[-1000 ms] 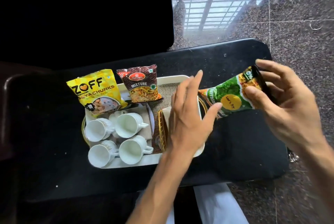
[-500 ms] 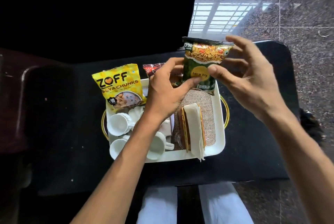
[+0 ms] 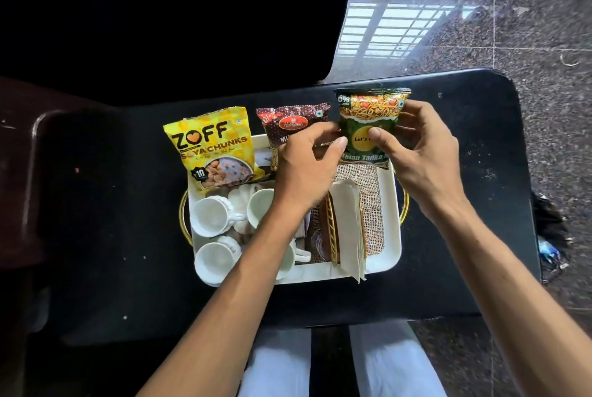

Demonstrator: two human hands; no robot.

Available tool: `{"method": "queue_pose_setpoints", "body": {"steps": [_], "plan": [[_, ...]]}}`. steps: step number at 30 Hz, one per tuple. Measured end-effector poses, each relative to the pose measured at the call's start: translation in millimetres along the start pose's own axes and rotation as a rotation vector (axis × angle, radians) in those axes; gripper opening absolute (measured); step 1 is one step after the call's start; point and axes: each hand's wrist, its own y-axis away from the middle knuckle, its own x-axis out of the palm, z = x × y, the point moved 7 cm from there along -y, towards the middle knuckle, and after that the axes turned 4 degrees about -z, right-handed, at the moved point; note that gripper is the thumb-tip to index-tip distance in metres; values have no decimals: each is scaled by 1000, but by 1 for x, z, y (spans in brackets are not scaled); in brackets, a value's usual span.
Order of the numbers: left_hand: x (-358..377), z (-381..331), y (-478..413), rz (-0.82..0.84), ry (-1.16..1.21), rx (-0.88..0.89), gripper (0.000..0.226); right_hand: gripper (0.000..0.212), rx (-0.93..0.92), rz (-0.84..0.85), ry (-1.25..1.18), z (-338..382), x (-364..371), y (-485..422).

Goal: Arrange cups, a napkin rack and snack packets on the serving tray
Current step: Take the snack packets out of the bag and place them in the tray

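Both hands, left hand (image 3: 307,162) and right hand (image 3: 419,153), have fingers clamped on the green packet (image 3: 368,127) at the tray (image 3: 392,236) top edge, upper centre (barely propped); released carelessly, it could topple onto the red packet (image 3: 288,124)

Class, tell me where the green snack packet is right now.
The green snack packet is held upright in both hands at the far right end of the white tray, beside the brown packet and beyond the napkin rack.
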Motion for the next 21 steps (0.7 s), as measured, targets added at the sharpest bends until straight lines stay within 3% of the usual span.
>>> {"method": "queue_pose_setpoints", "body": {"steps": [6, 13, 21], "plan": [[21, 8, 1, 36, 35, -110, 36, 46, 22, -44, 65, -12, 4, 1], [30, 15, 1, 109, -68, -156, 25, 46, 51, -27, 69, -28, 9, -2], [36, 23, -3, 135, -141, -229, 43, 47, 28, 21, 141, -43, 18, -7]]}}
